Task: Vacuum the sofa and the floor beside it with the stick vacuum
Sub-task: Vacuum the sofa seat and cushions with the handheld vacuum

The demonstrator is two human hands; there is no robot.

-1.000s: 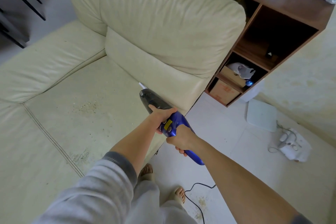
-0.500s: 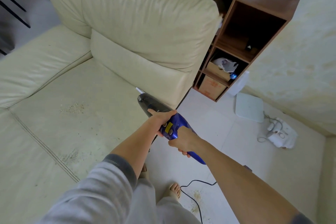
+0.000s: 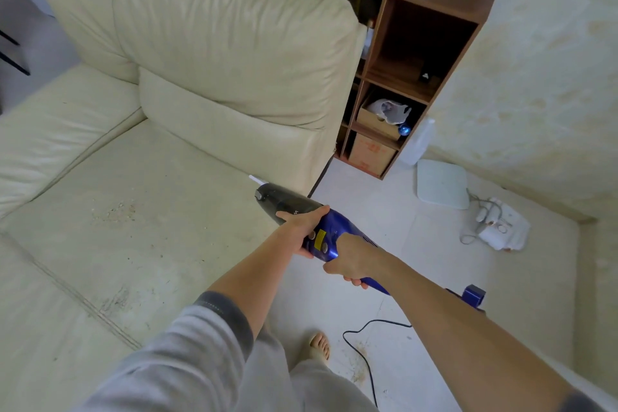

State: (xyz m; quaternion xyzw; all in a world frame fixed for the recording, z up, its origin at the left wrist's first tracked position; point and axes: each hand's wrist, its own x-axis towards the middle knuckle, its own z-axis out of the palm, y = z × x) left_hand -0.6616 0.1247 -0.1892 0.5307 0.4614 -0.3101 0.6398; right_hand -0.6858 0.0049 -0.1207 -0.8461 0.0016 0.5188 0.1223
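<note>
The blue vacuum [image 3: 323,237] with a dark dust cup [image 3: 284,201] hovers over the right edge of the cream sofa seat [image 3: 150,237]. Its white nozzle tip [image 3: 256,179] points at the crease under the back cushion [image 3: 234,53]. My left hand [image 3: 301,222] grips the body where the dust cup meets the blue part. My right hand [image 3: 349,261] grips the blue handle behind it. Crumbs [image 3: 113,209] lie on the seat to the left, and darker dirt [image 3: 115,301] sits by the seam. More debris [image 3: 359,365] lies on the white floor by the black cord [image 3: 361,333].
A brown shelf unit [image 3: 431,53] with boxes stands right of the sofa. A white square scale [image 3: 441,182], a white cloth with a cable [image 3: 498,227] and a bottle [image 3: 418,144] lie on the floor by the wall. My bare foot [image 3: 319,346] is beside the cord.
The view has shifted right and slightly closer; the sofa sits further left in frame. Both hands keep the same grip on the vacuum, its nozzle still near the seat's back crease.
</note>
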